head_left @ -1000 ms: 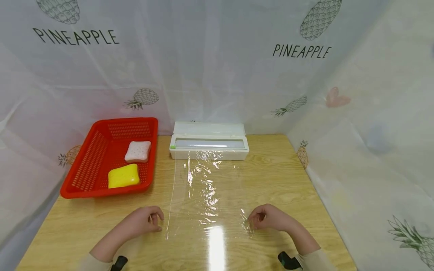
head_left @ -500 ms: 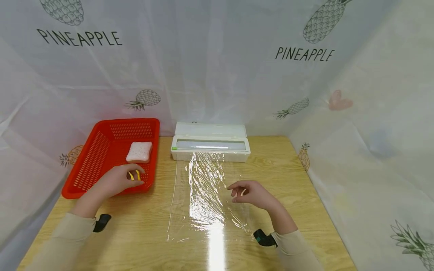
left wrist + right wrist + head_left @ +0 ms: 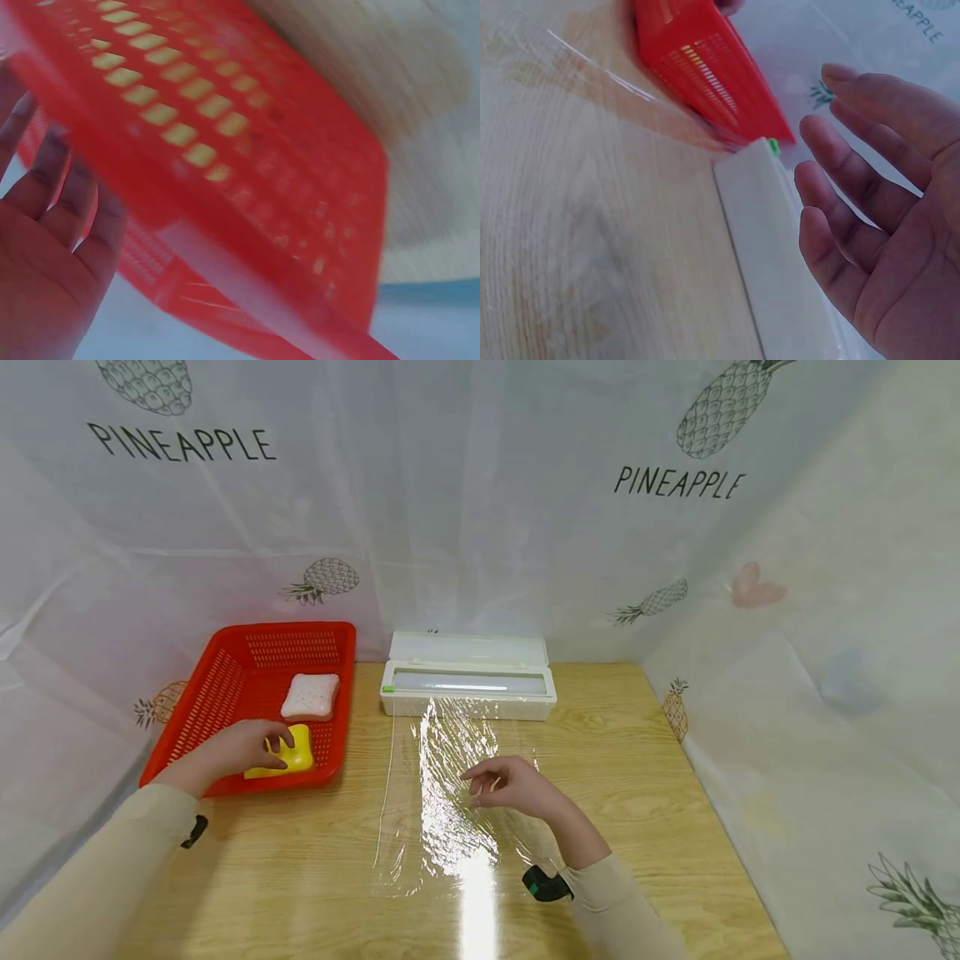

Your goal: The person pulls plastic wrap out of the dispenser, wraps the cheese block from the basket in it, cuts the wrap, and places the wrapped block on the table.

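My left hand (image 3: 247, 747) reaches over the near rim of the red plastic basket (image 3: 341, 693). Its loosely bent fingers are over a yellow rounded-square block (image 3: 302, 749), partly covering it in the head view. The left wrist view shows that hand's fingers (image 3: 71, 195) beyond the basket's slotted side. A sheet of clear cling film (image 3: 442, 785) stretches across the table from a white dispenser box (image 3: 472, 703). Above the film hovers my right hand (image 3: 510, 787), fingers relaxed and holding nothing.
A white, speckled rounded-square block (image 3: 311, 695) lies behind the yellow one in the basket. The dispenser's lid (image 3: 468, 647) stands raised at the back, against the pineapple-print curtain (image 3: 480, 510). Wooden tabletop (image 3: 615, 735) shows to the right of the film.
My left hand has moved from beside the film's near left corner to the yellow block in the basket. My right hand has left the film's right corner and shifted inward over the sheet.
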A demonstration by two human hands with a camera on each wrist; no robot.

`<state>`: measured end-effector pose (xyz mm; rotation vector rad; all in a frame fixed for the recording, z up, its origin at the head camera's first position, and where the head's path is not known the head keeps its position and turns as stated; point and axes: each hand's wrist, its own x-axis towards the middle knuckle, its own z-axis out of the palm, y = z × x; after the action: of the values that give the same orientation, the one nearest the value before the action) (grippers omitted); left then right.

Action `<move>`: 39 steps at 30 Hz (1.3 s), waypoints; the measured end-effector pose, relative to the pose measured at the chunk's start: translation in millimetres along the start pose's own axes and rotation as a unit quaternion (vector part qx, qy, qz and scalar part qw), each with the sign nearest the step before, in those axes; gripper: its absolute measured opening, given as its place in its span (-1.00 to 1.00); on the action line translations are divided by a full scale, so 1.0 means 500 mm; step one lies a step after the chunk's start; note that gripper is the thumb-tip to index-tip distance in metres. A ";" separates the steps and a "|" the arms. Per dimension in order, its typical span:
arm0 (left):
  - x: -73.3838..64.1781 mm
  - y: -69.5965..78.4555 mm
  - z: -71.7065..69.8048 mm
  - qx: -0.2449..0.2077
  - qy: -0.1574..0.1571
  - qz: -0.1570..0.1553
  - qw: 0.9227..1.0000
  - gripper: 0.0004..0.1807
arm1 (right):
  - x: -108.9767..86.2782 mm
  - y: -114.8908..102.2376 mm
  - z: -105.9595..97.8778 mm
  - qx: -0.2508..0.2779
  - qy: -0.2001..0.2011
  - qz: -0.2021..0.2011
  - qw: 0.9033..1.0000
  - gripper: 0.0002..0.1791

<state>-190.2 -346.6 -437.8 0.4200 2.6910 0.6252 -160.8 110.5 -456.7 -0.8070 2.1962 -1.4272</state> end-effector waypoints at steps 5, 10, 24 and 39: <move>0.006 -0.028 0.000 -0.004 -0.030 -0.003 1.000 -0.70 | 0.004 -0.023 0.018 0.005 0.002 0.013 1.000 -0.64; 0.013 -0.036 0.007 -0.005 -0.049 0.001 0.999 -0.69 | 0.011 -0.011 0.029 0.017 0.010 0.013 1.000 -0.63; 0.043 -0.070 0.052 0.113 0.012 0.068 0.991 -0.63 | 0.022 0.023 0.045 0.010 0.006 0.020 1.000 -0.63; 0.041 -0.051 0.017 0.099 0.022 0.055 0.993 -0.61 | 0.038 0.007 0.035 -0.010 0.010 0.005 1.000 -0.64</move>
<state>-210.3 -358.1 -462.3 0.6165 2.7978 0.4012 -165.5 87.2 -467.4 -0.7905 2.2289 -1.4160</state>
